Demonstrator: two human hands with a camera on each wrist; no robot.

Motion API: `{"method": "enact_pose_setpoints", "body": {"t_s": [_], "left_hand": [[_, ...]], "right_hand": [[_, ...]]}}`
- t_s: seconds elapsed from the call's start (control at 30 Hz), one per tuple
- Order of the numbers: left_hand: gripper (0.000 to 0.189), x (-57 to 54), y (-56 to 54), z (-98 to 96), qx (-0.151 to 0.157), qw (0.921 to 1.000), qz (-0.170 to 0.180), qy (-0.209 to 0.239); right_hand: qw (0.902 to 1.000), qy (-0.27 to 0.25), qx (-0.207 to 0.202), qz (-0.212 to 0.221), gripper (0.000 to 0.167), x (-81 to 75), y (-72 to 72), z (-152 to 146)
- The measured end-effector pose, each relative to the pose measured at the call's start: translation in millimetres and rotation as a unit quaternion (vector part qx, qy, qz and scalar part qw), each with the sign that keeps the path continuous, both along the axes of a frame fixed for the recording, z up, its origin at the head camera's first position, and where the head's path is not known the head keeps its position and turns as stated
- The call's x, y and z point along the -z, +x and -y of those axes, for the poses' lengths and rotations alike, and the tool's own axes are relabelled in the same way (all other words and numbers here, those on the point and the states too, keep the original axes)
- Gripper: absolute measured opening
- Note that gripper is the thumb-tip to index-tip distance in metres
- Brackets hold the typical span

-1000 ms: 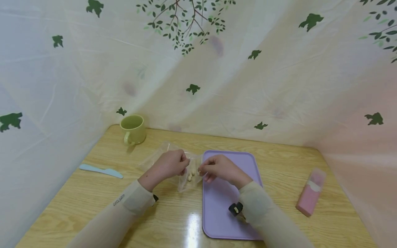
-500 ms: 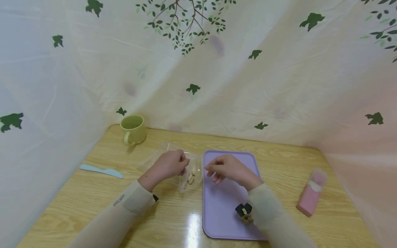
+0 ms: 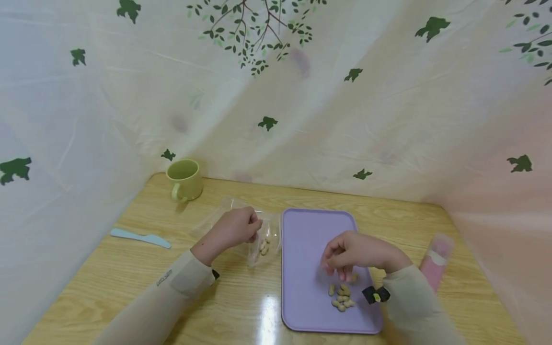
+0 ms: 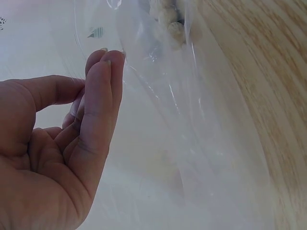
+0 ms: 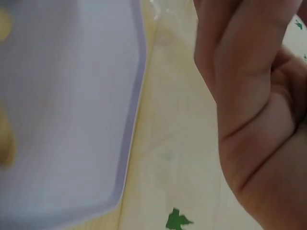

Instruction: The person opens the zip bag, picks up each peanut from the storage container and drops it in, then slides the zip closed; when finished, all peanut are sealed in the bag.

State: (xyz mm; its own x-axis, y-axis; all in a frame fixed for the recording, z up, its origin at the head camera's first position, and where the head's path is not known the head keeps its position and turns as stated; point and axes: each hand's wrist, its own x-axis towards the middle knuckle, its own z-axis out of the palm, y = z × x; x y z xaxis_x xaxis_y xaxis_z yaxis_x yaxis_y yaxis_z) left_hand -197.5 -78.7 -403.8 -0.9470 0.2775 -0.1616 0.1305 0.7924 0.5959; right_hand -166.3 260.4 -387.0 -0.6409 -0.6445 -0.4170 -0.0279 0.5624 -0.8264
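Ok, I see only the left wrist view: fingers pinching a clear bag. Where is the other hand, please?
Observer: The right hand hovers over the purple tray, apart from the bag.
Operator: Is something lying on that tray?
Observer: Yes, a small heap of pale nuts, just below the hand.
Operator: And what else is around?
Observer: A green mug, a pale blue knife and a pink box.
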Motion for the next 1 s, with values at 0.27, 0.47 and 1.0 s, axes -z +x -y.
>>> {"method": "enact_pose_setpoints", "body": {"t_s": [0.27,0.47,1.0], "left_hand": [[0.023,-0.5,-0.6,-0.6,-0.002,1.0,0.005,-0.002],[0.023,-1.2,-1.1,-0.3,0.001,1.0,0.005,-0.001],[0.022,-2.4,0.4,-0.6,0.0,1.0,0.009,0.003]], "right_hand": [[0.995,0.097,-0.018,0.013,0.004,13.8,21.0,-12],[0.9877,0.156,0.003,-0.009,0.024,21.6,34.1,-4],[0.9627,0.245,0.062,-0.097,0.029,21.5,40.1,17]]}}
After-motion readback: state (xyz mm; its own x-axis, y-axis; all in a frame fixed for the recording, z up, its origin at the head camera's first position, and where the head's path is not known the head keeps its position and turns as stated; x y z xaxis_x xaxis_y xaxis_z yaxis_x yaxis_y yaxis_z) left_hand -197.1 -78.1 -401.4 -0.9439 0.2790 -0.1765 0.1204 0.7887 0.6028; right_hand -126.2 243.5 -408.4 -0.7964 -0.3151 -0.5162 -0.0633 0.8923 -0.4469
